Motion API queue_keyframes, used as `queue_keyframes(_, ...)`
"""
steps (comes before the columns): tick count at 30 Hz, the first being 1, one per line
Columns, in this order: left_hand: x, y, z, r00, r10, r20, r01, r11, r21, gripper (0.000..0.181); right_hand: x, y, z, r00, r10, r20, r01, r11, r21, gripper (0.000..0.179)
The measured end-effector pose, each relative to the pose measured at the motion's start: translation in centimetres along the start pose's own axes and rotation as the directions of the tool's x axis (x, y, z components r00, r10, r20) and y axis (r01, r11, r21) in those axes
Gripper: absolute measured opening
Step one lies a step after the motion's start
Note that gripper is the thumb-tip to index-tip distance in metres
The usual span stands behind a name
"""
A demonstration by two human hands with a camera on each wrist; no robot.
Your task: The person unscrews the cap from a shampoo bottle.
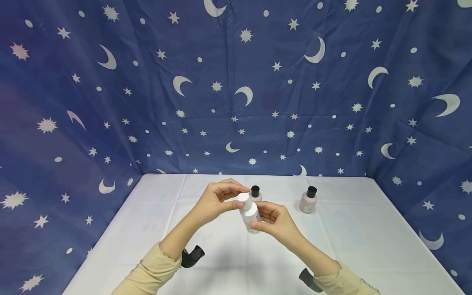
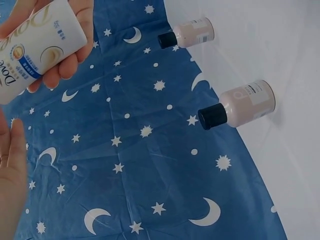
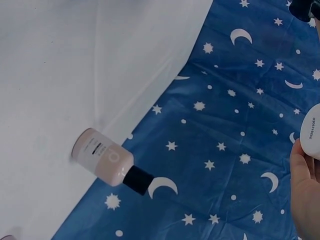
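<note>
A small white Dove bottle (image 1: 248, 215) with a white cap (image 1: 243, 200) is held tilted above the table. My right hand (image 1: 278, 223) grips its body, thumb in front and fingers behind. The left hand (image 1: 217, 200) pinches the cap between thumb and fingers. In the left wrist view the bottle's printed label (image 2: 37, 55) shows, with the right hand's fingers (image 2: 60, 72) under it and part of the left hand (image 2: 12, 165) at the edge. The right wrist view catches only the bottle's base (image 3: 312, 132), stamped with a code, beside the right hand (image 3: 305, 195).
Two pale pink bottles with black caps stand on the white-covered table (image 1: 147, 221). One bottle (image 1: 308, 201) is at the back right; the other (image 1: 255, 193) is partly hidden behind the white bottle. Blue star-and-moon cloth (image 1: 221, 102) hangs behind and at both sides.
</note>
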State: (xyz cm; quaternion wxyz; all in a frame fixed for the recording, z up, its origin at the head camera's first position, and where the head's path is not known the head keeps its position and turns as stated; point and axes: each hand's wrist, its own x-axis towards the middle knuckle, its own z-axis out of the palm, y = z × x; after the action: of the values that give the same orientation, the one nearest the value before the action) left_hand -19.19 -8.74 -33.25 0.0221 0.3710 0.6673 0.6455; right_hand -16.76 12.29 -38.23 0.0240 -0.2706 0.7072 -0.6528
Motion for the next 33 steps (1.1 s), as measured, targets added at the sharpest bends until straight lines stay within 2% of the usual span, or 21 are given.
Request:
queue_keyframes(11, -0.3, 0.6, -0.1, 1.0, -0.002, -0.004, 0.002, 1.0, 0.031, 0.052, 0.2, -0.1, 0.3, 0.999, -0.034, 0.012, 0.034, 0.999, 0.0, 0.052)
queue_keyframes(18, -0.2, 1.0, -0.2, 1.0, 0.012, 0.008, -0.012, 0.997, 0.072, 0.044, 0.2, -0.2, 0.2, 0.999, -0.036, 0.014, 0.036, 0.999, -0.002, 0.052)
queue_keyframes(27, -0.5, 1.3, -0.3, 1.0, -0.004, 0.01, 0.003, 0.993, 0.122, 0.039, -0.1, 0.0, 0.5, 0.999, -0.029, 0.02, 0.028, 0.999, 0.016, 0.054)
queue_keyframes(33, -0.4, 1.9, -0.2, 0.999, -0.039, -0.015, 0.041, 0.985, 0.167, 0.033, -0.2, -0.1, 0.7, 0.999, -0.034, 0.025, 0.034, 0.999, 0.011, 0.053)
